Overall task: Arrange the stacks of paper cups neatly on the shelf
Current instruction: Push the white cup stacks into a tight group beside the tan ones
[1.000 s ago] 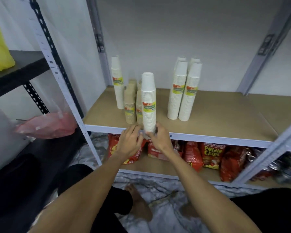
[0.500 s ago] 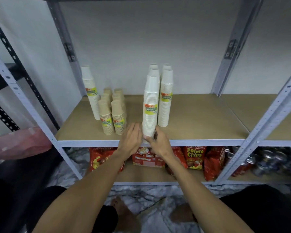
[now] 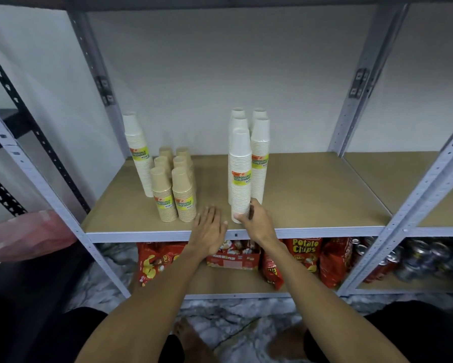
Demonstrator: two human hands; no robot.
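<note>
A tall white cup stack (image 3: 239, 174) with a yellow label stands near the front edge of the wooden shelf (image 3: 312, 195). My right hand (image 3: 257, 221) grips its base. My left hand (image 3: 209, 227) lies flat with straight fingers just left of it, apart from the cups. Behind this stack stand several more white stacks (image 3: 260, 153) in a tight group. A lone white stack (image 3: 139, 153) leans at the back left, with several short brown cup stacks (image 3: 174, 184) in two rows beside it.
Grey metal uprights (image 3: 361, 82) frame the shelf. Below it lie red chip bags (image 3: 302, 251), a snack box (image 3: 233, 255) and drink cans (image 3: 414, 260). A pink bag (image 3: 23, 234) sits on a black rack at the left.
My left hand has let go of the white stack and moved left, flat over the shelf edge. The stack now stands in front of the white group; the view shifted right.
</note>
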